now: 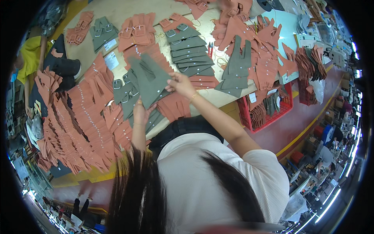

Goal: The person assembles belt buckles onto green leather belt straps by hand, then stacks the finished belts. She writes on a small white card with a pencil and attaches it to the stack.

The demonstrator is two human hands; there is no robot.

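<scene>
My right hand (180, 84) pinches the right corner of a dark green strap piece (152, 86), a flat triangular cut part with a narrower end. At the lower edge of the same piece, my left hand (142, 114) has its thumb on top and its fingers partly hidden. The piece is tilted above the table, its far end blurred. Beneath and left of it lie green pieces with square buckles (125, 91). Just beyond my right hand is an overlapping row of green pieces (191, 52). Salmon pieces (174, 106) lie under my right wrist.
Fanned rows of salmon pieces (83, 113) cover the table's left side. More salmon and green parts (238, 64) are heaped at right. A red crate (269, 112) with parts stands beyond the table's right edge. Someone in yellow (32, 58) is at far left.
</scene>
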